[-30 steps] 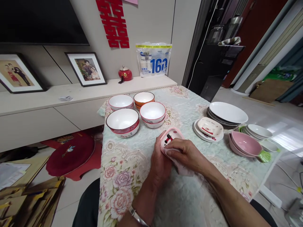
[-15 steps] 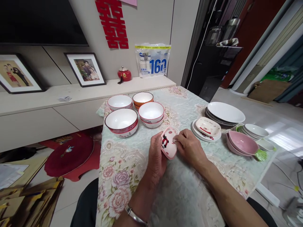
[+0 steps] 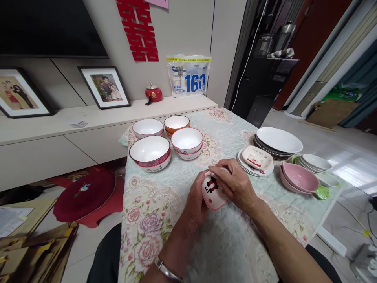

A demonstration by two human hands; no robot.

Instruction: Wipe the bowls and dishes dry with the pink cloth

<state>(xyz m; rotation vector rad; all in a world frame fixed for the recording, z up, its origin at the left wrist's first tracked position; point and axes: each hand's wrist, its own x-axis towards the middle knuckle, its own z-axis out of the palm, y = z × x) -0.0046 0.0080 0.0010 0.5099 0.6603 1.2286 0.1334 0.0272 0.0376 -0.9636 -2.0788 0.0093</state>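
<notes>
My left hand (image 3: 196, 198) grips a small pink-rimmed dish (image 3: 214, 199) by its left side. The dish is tilted toward me and bears a black and red cat picture with the letters CAT. Over its upper part lies my right hand (image 3: 235, 182), fingers pinched together at the far rim and covering some of the picture. A whitish bit shows at those fingertips, too small to make out. Just beyond the right hand, a rectangular bear dish (image 3: 258, 157) rests on a stack of small plates (image 3: 263, 173).
Stacked bowls with dark rims (image 3: 150, 151), red rims (image 3: 187, 141) and orange sides (image 3: 176, 124) stand at the table's far left. On the right are large white plates (image 3: 279, 139), pink bowls (image 3: 300, 179) and small white bowls (image 3: 316, 162). A floral cloth (image 3: 153, 224) covers the table.
The cat dish has turned and dropped slightly toward me. My right hand has moved from the dish's right side up to its far rim, now covering part of the cat.
</notes>
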